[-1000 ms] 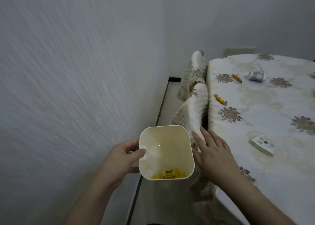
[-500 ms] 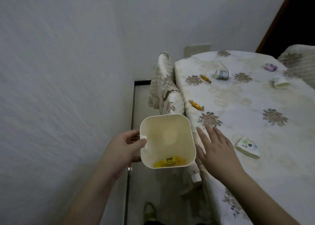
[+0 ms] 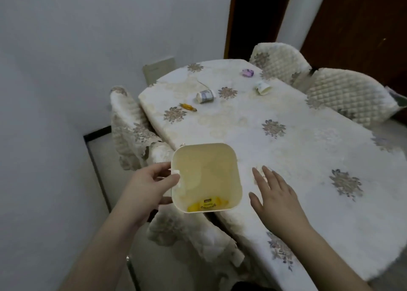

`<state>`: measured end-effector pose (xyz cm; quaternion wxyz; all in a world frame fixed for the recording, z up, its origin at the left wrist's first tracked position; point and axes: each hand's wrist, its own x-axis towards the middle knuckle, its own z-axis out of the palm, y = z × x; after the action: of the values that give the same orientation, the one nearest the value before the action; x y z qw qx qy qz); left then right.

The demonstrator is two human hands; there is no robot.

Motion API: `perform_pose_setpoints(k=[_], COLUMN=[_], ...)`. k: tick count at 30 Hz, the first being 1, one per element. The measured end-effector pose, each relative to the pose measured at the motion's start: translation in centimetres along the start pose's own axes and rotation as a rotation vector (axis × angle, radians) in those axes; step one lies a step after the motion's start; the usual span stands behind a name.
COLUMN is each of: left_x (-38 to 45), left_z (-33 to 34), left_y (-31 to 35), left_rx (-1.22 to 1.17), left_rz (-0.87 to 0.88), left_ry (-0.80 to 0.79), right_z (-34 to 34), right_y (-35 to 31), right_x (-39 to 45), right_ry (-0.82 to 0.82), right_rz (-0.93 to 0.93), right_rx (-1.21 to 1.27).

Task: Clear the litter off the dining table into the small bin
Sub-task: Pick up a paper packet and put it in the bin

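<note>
My left hand [image 3: 149, 189] grips the left rim of the small cream square bin [image 3: 207, 169], thumb over the edge, and holds it above the near-left edge of the dining table [image 3: 297, 154]. A yellow wrapper [image 3: 207, 204] lies at the bottom of the bin. Just right of the bin, my right hand [image 3: 277, 198] is spread flat and open over the cloth, holding nothing. Further back on the table lie a yellow sweet wrapper [image 3: 188, 106], a crushed grey cup [image 3: 205, 96], a white paper cup [image 3: 263, 87] on its side and a purple wrapper [image 3: 248, 72].
Covered chairs stand at the table's left side [image 3: 132, 125], below the bin [image 3: 193, 235] and along the far right [image 3: 348, 94]. A white wall runs close on the left. A dark doorway [image 3: 253, 19] opens behind the table.
The view has swung right over the table. The bin now hangs over the table's edge and my right hand has slid further onto the cloth. The white packet and nearer yellow sweet are out of sight.
</note>
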<state>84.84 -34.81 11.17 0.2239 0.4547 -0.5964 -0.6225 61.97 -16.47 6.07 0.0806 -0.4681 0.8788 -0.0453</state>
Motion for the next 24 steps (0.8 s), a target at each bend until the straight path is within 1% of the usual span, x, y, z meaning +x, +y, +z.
perform_pose_setpoints(k=[5,10,17,24], left_x=[4.4,7.9,11.8,14.9], left_z=[2.7,5.3,9.0,11.0], left_y=[0.7,1.5,2.4,0.2], left_rx=[0.037,0.078,0.149,0.187], left_rz=[-0.025,-0.037,-0.062,-0.068], left_ry=[-0.128,-0.186,-0.195,-0.169], right_z=[0.8,1.9,3.5,8.1], right_y=[3.3,5.2,8.4,9.4], right_x=[1.2,3.9,8.7,13.6], right_ry=[0.035,0.028,0.009,-0.066], right_rz=[0.128,0.185,0.205,0.25], right_rx=[0.001,0.033,0.049,0.045])
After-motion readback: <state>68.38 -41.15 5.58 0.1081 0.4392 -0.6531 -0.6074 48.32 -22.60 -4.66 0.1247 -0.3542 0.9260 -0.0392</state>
